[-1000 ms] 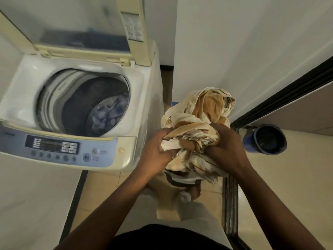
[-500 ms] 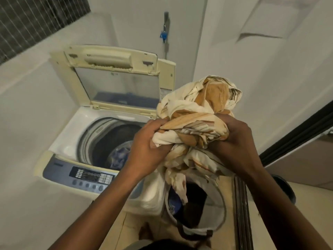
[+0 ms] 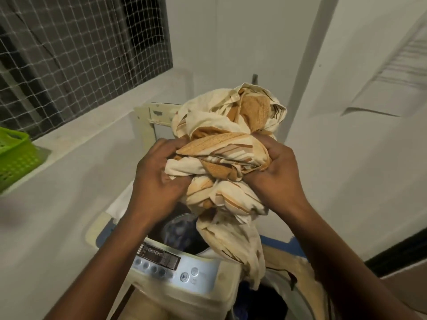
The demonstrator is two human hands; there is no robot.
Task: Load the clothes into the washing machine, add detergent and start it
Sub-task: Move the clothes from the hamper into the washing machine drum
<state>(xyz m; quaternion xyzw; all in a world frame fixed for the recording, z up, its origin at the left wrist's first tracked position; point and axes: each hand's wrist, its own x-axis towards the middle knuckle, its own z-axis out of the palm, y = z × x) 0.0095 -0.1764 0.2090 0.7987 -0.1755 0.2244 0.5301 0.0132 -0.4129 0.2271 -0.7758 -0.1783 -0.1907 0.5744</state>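
A bundled cream and tan striped cloth [image 3: 227, 144] is held up between both hands above the top-loading washing machine [image 3: 203, 273]. My left hand [image 3: 157, 179] grips its left side and my right hand [image 3: 275, 179] grips its right side. A loose end of the cloth hangs down over the machine's right front corner. The machine's lid [image 3: 147, 121] stands raised behind the bundle. Part of the drum opening [image 3: 180, 229] shows below my hands, with dark bluish clothes inside. The control panel [image 3: 161, 262] lies at the front.
A green plastic basket [image 3: 16, 155] sits on the white ledge at left, under a netted window [image 3: 80, 54]. A laundry hamper [image 3: 277, 296] with dark clothes stands right of the machine. White walls close in on the right and behind.
Both hands lifted the cloth bundle up and leftward, from beside the machine over the hamper to above the drum. The view tilted upward, showing the window and ledge.
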